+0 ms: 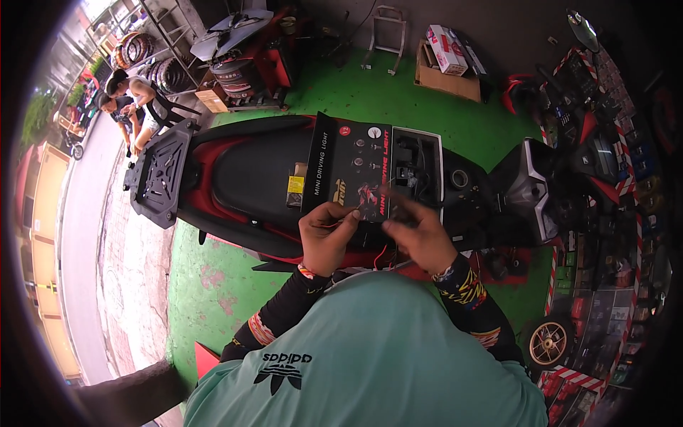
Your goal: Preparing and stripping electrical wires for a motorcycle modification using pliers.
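Note:
My left hand (327,238) is closed, thumb against the fingers, pinching a thin orange-red wire just in front of a black carton. Opposite it, my right hand (421,235) is smeared by motion at the fingers, so its grip does not show. A red wire (381,256) hangs below and between the two hands. The black printed carton (334,160) lies with its lid opened across the seat; dark parts sit in its open tray (442,167) on the right. Beside the lid, a small box with a yellow label (295,185) rests on the black scooter seat (249,171).
The scooter's rear rack (162,174) is at left, its front (530,188) at right. Two people (131,107) sit near the street. A tire machine (238,78) and a cardboard box (445,75) stand on the green floor (341,92). Shelves of boxed goods (619,285) line the right.

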Demonstrator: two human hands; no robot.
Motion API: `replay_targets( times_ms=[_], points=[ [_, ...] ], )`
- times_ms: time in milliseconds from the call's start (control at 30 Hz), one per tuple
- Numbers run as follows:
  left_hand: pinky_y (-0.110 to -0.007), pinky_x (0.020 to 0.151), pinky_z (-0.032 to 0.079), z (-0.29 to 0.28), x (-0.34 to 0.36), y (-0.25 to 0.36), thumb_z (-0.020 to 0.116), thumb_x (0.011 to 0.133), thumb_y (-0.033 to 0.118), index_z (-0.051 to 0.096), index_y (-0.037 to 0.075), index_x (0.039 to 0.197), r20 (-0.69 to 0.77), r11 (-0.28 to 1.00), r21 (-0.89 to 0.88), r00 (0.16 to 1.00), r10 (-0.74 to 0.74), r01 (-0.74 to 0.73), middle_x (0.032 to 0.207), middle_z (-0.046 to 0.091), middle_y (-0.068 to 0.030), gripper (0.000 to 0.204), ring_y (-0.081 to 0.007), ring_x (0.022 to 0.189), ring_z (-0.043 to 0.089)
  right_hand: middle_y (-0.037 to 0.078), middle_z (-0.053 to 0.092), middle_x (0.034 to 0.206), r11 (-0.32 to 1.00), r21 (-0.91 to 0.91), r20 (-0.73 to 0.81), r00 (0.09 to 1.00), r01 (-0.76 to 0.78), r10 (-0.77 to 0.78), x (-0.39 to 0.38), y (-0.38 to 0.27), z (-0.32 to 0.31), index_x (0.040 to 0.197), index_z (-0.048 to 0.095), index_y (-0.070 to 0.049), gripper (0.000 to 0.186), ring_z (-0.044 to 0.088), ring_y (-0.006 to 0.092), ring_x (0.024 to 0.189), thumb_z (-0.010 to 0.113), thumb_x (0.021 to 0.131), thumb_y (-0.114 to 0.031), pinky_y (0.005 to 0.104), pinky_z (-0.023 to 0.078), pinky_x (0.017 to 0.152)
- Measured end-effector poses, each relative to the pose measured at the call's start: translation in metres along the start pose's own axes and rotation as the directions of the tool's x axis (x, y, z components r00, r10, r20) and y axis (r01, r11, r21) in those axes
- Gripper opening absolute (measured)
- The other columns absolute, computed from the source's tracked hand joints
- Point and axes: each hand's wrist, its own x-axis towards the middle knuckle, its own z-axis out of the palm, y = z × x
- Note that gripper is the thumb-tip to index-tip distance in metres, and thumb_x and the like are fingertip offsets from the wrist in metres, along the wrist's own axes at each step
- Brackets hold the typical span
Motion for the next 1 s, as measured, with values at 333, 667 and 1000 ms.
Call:
replay_targets(
  times_ms=[333,667,1000],
  points=[
    [-0.024,0.058,0.033,-0.01,0.003,0.004,0.058,0.102,0.009,0.055,0.004,0.113,0.036,0.923,-0.351,0.988,-0.153,0.156,0.076,0.044,0.0041,0.012,-0.005,0.061,0.036,0.016,0.065,0.111,0.734,-0.674,-0.155,0.955,0.085,-0.253,0.008,-0.018,-0.055,0.15,0.041,-0.008,0.064,0.067,0.0282,0.101,0.069,0.092,-0.014,0.0387,0.053,0.09],
    [-0.026,0.063,0.037,-0.018,0.0,-0.008,0.055,0.101,0.003,0.054,0.004,0.112,0.042,0.865,-0.452,0.974,-0.224,0.219,0.085,0.05,0.0005,0.011,-0.0068,0.069,0.041,0.026,0.052,0.144,0.647,-0.761,-0.23,0.951,-0.042,-0.209,-0.003,0.011,-0.064,0.162,0.02,-0.017,0.078,0.059,0.0426,0.126,0.061,0.095,-0.015,0.0486,0.051,0.101],
    [-0.031,0.079,0.046,-0.011,0.001,-0.001,0.052,0.106,0.009,0.053,0.005,0.108,-0.055,0.923,-0.359,0.984,-0.172,0.141,0.093,0.056,-0.0042,0.005,-0.0143,0.086,0.055,0.025,0.056,0.141,0.798,-0.597,-0.357,0.919,-0.087,-0.167,-0.027,0.025,-0.073,0.157,0.033,-0.01,0.073,0.059,0.0367,0.128,0.068,0.093,-0.016,0.0428,0.048,0.106]
  ],
)
